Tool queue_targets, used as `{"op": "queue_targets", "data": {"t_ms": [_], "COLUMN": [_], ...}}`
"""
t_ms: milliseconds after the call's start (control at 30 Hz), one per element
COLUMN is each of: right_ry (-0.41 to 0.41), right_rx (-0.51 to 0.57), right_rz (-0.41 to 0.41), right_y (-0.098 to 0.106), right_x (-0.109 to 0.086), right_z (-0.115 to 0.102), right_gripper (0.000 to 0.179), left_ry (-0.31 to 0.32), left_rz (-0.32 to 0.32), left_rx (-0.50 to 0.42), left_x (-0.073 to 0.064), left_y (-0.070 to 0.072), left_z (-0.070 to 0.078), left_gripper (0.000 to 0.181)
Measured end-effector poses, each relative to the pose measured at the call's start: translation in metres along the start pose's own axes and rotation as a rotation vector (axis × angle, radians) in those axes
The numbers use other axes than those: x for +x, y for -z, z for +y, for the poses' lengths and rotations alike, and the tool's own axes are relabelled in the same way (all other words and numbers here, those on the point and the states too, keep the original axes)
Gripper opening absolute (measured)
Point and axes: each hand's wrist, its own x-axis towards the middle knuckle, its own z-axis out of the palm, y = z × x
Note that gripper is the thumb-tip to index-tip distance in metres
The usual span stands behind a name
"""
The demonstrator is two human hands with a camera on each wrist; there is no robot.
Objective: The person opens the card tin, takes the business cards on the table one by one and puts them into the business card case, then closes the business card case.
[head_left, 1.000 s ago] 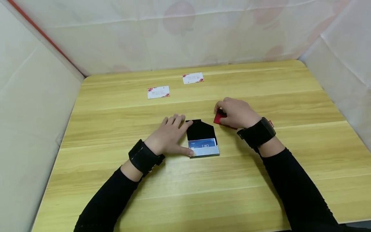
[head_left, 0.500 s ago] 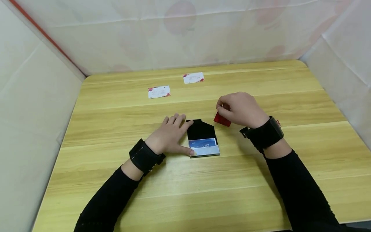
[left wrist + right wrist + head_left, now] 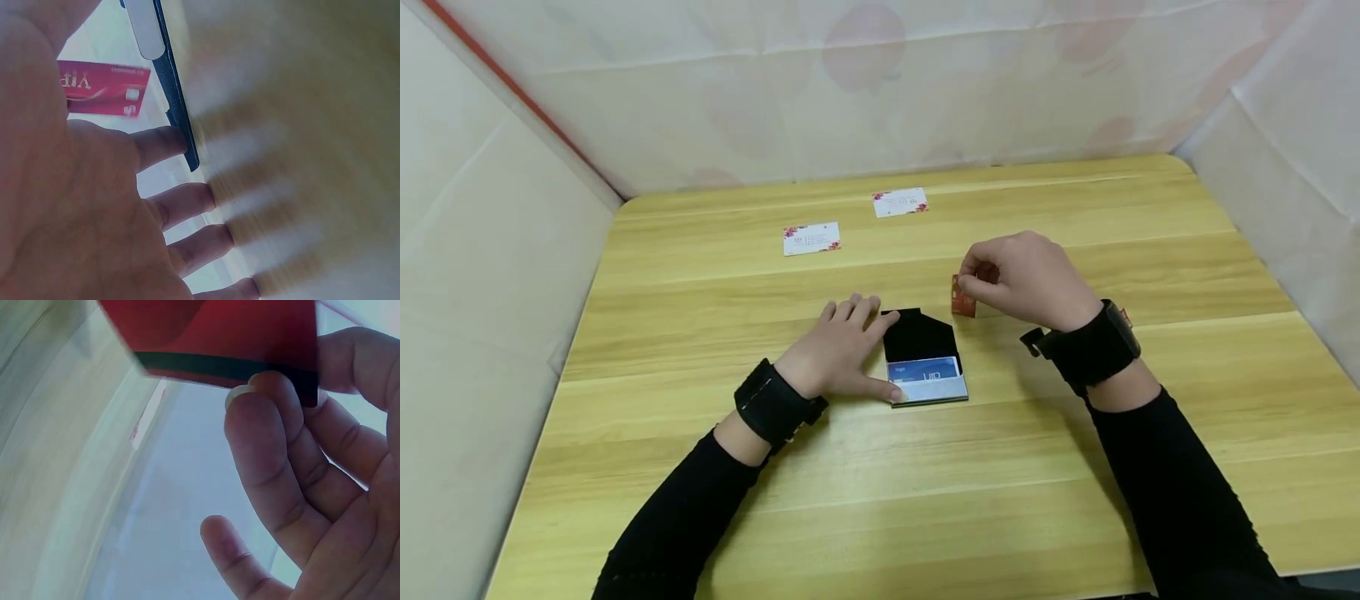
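My left hand [image 3: 831, 354] rests with spread, straight fingers on a black card holder [image 3: 921, 337]. Its thumb touches the near left corner and its index finger the far left corner of the raised flap. A blue card [image 3: 917, 369] shows inside the holder's pocket. Between thumb and fingers my right hand [image 3: 1030, 279] pinches a red VIP card [image 3: 964, 300], just right of the flap and tilted upright. In the right wrist view the red card [image 3: 219, 331] shows a dark stripe; the left wrist view shows the lettered face of the card [image 3: 109, 90].
Two white business cards with red floral corners lie farther back, one on the left [image 3: 812, 239] and one behind it to the right [image 3: 900, 202]. They rest on a wood-grain table [image 3: 880, 508]. Pale cloth walls [image 3: 700, 92] enclose its back and sides.
My right hand has lifted slightly and turned the red card from lying nearly flat to standing more upright, its lettered side showing now. The left hand and card holder have stayed in place.
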Motion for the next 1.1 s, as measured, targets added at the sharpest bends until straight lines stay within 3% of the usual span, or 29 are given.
{"op": "queue_targets", "data": {"t_ms": [100, 333, 633, 1100], "right_ry": [0.002, 0.029, 0.06, 0.141], "right_rx": [0.028, 0.057, 0.083, 0.168], "right_rz": [0.001, -0.018, -0.056, -0.245], "right_y": [0.001, 0.003, -0.003, -0.02], "right_x": [0.001, 0.003, 0.0, 0.002], "right_z": [-0.001, -0.001, -0.004, -0.018], "right_gripper": [0.009, 0.026, 0.014, 0.013], "left_ry": [0.002, 0.0, 0.006, 0.017], "left_rz": [0.004, 0.009, 0.002, -0.009], "left_rx": [0.002, 0.013, -0.003, 0.019], "left_x": [0.0, 0.003, 0.002, 0.001], "left_y": [0.0, 0.002, 0.0, 0.0], "left_z": [0.0, -0.001, 0.002, 0.002], "left_gripper": [0.115, 0.114, 0.114, 0.116]}}
